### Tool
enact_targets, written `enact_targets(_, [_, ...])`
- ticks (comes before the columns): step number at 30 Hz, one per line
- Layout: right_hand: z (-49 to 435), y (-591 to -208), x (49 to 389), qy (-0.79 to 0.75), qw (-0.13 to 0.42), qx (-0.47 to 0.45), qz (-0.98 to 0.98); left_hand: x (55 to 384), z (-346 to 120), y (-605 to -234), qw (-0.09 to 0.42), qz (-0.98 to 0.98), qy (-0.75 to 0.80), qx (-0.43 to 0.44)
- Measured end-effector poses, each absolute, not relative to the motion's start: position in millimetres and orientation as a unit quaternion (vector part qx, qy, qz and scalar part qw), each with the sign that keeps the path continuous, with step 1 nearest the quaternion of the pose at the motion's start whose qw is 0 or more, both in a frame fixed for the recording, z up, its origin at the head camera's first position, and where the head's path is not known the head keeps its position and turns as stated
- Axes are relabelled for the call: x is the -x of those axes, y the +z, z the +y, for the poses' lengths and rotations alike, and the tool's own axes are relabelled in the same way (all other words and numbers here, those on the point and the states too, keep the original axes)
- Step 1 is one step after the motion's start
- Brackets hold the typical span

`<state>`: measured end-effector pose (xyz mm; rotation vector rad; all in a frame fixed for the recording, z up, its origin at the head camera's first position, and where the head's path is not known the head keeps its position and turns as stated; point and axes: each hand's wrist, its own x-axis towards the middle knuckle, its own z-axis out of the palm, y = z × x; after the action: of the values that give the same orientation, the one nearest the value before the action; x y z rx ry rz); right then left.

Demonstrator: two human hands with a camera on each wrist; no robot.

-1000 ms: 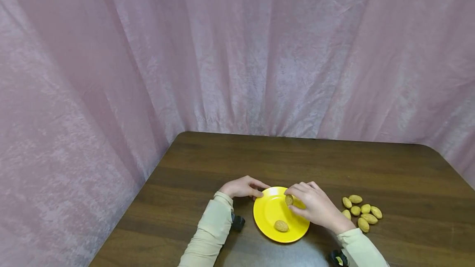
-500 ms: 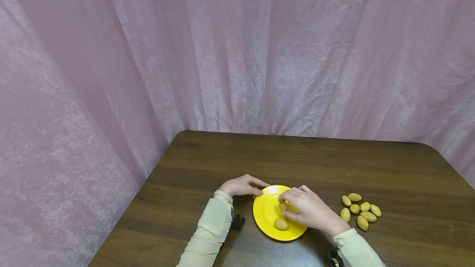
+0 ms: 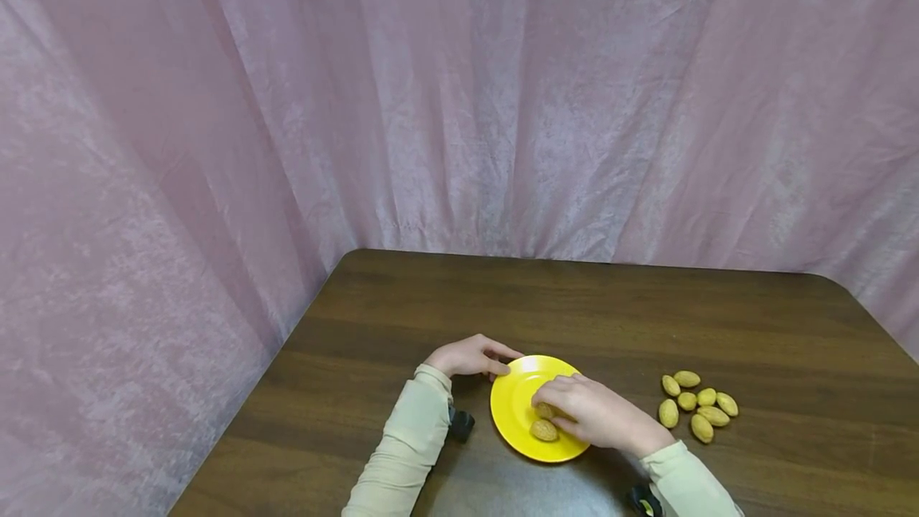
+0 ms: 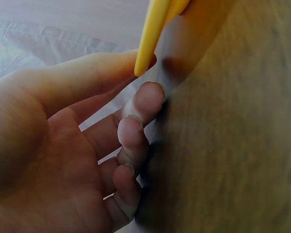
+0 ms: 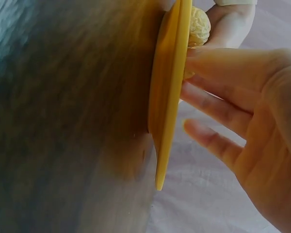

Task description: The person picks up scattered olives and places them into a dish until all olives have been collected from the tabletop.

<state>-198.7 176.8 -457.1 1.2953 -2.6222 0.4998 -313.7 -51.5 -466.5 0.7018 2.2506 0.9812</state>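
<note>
A yellow plate (image 3: 513,413) lies on the wooden table. My left hand (image 3: 470,357) holds its far left rim, thumb at the edge; in the left wrist view the other fingers (image 4: 131,133) curl beside the table surface. My right hand (image 3: 599,413) is low over the plate and pinches a wrinkled tan walnut (image 3: 544,410) between thumb and fingers. Just in front of it, another walnut (image 3: 544,430) rests on the plate. In the right wrist view a walnut (image 5: 199,26) shows beyond my thumb, and the pinched one is mostly hidden.
Several more walnuts (image 3: 687,401) lie in a loose group on the table (image 3: 790,357), right of the plate and beyond my right wrist. A pink curtain (image 3: 459,102) hangs behind the table's far edge.
My right hand has moved left and down with its walnut, from over the plate's right side to beside the walnut lying there. The left hand has stayed at the rim.
</note>
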Motion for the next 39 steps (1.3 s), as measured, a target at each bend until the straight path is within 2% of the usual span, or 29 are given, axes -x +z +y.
enact_targets(5, [176.5,-458.6,199.1,0.176,0.072,-0.441,-0.877,314.3,-51.1,-467.3,0.287,0.845,0.368,-0.262])
enact_targets(12, [178.6,-458.3,198.2,0.157,0.079,-0.447,-0.877,312.3,-51.4,-467.1,0.289,0.847,0.362,-0.262])
enact_targets(23, [215.2,-432.7,199.1,0.140,0.083,-0.349,-0.923,308.7,-50.7,-464.0,0.288,0.852,0.357,-0.254])
enact_targets(39, [268.8,-411.3,203.1,0.178,0.045,-0.302,-0.935,311.5,-55.0,-464.2,0.282,0.846,0.369,-0.261])
